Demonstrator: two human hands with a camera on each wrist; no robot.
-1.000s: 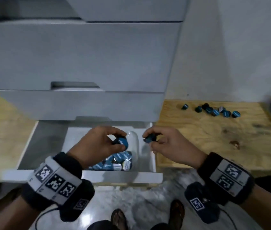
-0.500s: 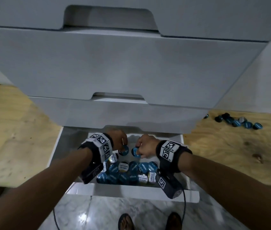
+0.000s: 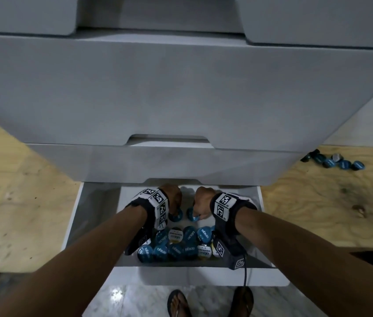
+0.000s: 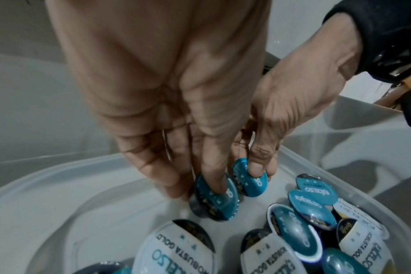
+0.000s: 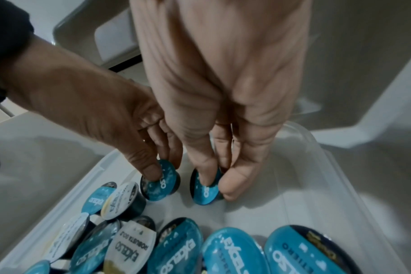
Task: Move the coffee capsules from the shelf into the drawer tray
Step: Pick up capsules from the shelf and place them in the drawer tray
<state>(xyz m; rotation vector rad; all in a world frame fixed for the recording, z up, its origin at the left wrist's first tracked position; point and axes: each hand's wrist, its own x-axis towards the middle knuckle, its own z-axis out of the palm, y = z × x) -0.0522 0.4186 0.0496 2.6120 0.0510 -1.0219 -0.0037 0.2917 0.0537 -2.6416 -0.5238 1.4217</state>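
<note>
Grey drawer unit (image 3: 181,88), bottom drawer (image 3: 204,280) pulled out, clear tray (image 3: 133,197) inside. Near end of tray holds a pile of teal and white capsules (image 3: 176,245). Seven or so more capsules (image 3: 332,160) on the plywood shelf (image 3: 318,202) to the right. Both hands down in the tray's far end: left hand (image 3: 171,196) pinching a teal capsule (image 4: 214,200), right hand (image 3: 201,202) pinching another (image 5: 205,187), both capsules on edge, touching the tray floor, just beside each other
</note>
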